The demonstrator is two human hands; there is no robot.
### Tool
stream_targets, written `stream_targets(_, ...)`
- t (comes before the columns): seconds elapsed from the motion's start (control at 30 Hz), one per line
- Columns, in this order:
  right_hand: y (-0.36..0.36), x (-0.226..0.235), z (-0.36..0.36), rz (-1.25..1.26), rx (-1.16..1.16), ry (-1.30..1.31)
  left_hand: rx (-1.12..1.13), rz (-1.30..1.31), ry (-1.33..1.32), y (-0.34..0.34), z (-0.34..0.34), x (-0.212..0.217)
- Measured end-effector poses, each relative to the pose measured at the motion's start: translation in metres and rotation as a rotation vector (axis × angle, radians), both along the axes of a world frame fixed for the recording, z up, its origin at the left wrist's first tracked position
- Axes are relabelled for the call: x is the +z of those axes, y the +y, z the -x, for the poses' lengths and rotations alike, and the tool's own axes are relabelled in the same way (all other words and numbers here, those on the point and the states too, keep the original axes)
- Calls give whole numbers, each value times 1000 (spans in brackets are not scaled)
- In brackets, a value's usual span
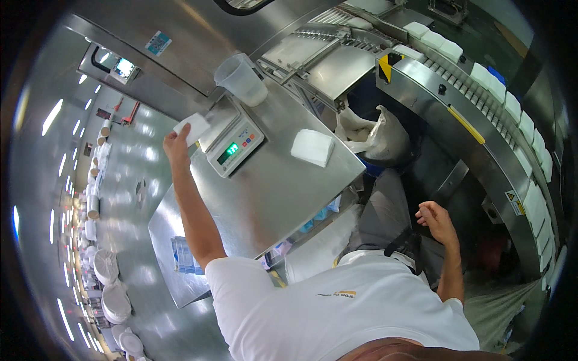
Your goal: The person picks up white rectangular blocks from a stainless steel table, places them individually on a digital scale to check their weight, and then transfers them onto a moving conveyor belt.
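Small white flat packet (192, 127) in my left hand (176, 144), pinched at its lower edge, held just beside left rim of grey digital scale with green display (233, 139). Scale sits on steel worktable (271, 192). Clear plastic measuring jug (241, 79) stands behind scale. White folded pad (312, 147) lies right of scale, apart. My right hand (435, 220) loosely curled, holding nothing, well apart near curved conveyor carrying white blocks (512, 108).

White pad (194, 126) in left hand (176, 144) fingers; beside them scale (233, 143) w/ green digits, silver steel table (283, 186); white pad (312, 147) further right.
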State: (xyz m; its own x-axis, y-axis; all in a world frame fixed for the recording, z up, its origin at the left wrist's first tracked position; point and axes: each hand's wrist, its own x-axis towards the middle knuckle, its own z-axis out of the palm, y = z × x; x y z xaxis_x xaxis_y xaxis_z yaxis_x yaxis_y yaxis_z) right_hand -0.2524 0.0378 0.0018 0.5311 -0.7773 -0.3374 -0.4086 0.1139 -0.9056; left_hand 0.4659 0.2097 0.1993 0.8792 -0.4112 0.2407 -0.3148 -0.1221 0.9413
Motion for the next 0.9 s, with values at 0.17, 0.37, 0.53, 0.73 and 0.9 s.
stream_targets(0.17, -56, 59, -70, 248, 130, -217, -488, -41, -147, -72, 118, 48)
stream_targets(0.37, -129, 168, -196, 611, 385, -353, -1028, -260, -277, -184, 251, 71)
stream_targets(0.53, -157, 220, -209, 829, 484, -75, -1201, -90, -225, -230, 283, 64)
stream_targets(0.73, -189, 207, -211, 658, 329, -341, -1186, -22, -2, -250, 283, 11)
stream_targets(0.9, -208, 188, -219, 568, 232, -395, -1097, -259, -114, -267, 285, -9)
